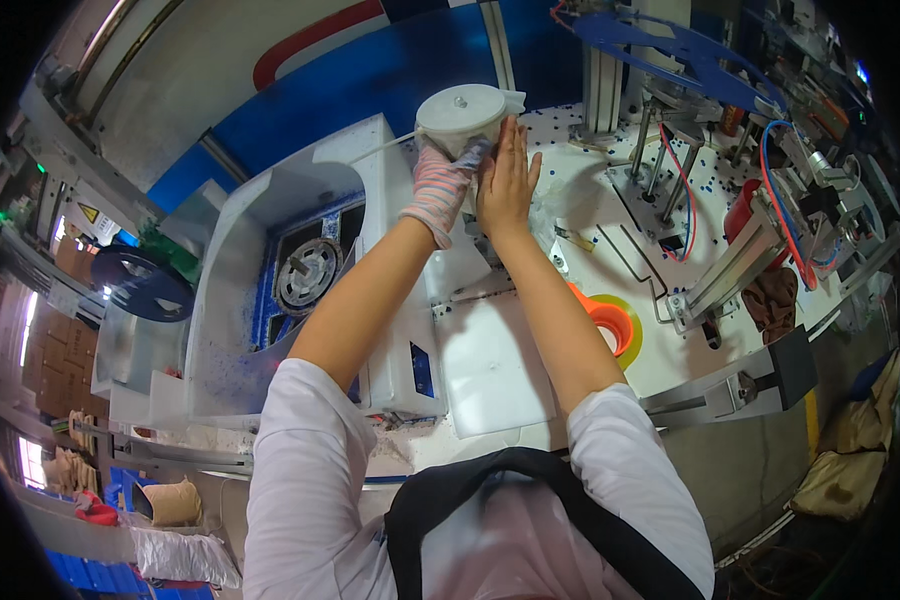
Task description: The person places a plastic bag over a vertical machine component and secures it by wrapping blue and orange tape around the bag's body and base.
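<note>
A round white tub (462,106) with a flat lid and a small metal knob on top stands at the far side of the work surface. My left hand (437,190), in a pink, white and blue striped glove, is closed around its near left side. Greyish glove fingers show under the tub, and part of the grip is hidden. My bare right hand (508,185) lies along the tub's right side, fingers stretched upward and thumb out to the right. Both forearms reach forward. A thin white rod (382,149) runs leftward from beside the tub.
At left, a white machine housing (372,195) surrounds a metal disc (308,277) with blue specks. On the right lie an orange ring (615,327), a yellow tape roll (627,318) and bent metal rods (630,258). Metal fixtures with red and blue hoses (782,185) stand beyond.
</note>
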The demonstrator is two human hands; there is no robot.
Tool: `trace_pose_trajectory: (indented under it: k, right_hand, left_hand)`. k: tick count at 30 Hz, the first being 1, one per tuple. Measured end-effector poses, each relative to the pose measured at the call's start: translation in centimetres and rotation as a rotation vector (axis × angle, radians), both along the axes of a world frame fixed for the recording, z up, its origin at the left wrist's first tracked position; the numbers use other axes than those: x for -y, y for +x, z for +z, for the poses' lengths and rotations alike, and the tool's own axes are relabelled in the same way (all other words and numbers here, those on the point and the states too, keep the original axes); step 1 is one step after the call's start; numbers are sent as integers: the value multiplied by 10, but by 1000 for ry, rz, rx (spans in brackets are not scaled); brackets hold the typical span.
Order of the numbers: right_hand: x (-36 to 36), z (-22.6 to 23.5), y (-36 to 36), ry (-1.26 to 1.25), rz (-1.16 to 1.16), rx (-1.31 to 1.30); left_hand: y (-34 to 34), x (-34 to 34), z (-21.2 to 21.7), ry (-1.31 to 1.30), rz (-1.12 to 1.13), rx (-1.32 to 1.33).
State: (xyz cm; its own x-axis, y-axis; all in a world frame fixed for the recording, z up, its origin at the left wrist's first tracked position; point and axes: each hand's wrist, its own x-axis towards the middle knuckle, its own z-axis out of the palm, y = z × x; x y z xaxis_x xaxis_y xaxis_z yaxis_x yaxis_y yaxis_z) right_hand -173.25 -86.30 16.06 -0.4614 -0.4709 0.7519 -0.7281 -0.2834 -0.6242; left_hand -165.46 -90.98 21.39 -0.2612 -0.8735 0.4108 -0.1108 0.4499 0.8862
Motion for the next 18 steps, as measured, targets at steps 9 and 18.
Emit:
trace_pose_trajectory:
  k: [9, 18]
  right_hand:
    - [-46, 14, 7, 354, -55, -99]
    - [-263, -22, 2, 689, -204, -267]
  left_hand:
    - [22, 3, 31, -7, -60, 511]
    - [109, -113, 84, -109, -331, 1058]
